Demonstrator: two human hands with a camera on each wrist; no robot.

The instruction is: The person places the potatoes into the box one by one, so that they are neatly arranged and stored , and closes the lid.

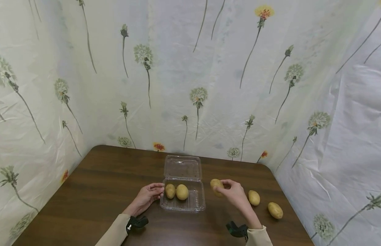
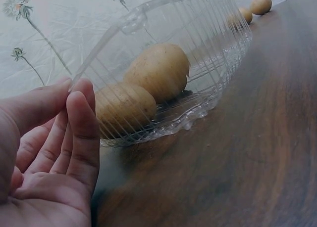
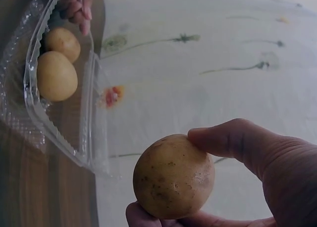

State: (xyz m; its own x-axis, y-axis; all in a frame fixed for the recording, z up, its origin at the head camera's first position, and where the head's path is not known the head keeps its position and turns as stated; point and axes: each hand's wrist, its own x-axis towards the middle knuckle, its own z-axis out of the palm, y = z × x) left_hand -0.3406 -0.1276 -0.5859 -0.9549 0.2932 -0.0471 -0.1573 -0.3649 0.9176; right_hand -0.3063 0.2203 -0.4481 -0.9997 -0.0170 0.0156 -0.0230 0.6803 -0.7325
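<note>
A clear plastic clamshell container (image 1: 194, 201) lies on the table with its lid (image 1: 182, 168) tipped back. Inside its left half sit two potatoes, one (image 1: 170, 191) close to the left wall and a rounder one (image 1: 182, 192) beside it. My left hand (image 2: 54, 153) pinches the container's left rim between thumb and fingers. Just right of the container, my right hand (image 1: 234, 194) holds another potato (image 3: 173, 177) above the table, gripped between thumb and fingertips. The underside of that potato is partly hidden by the fingers in the right wrist view.
Two more potatoes rest on the table to the right, one (image 1: 254, 197) near the right forearm and one (image 1: 275, 210) nearer the table's right edge. A flowered curtain (image 1: 172, 85) hangs behind the brown wooden table (image 1: 122, 171).
</note>
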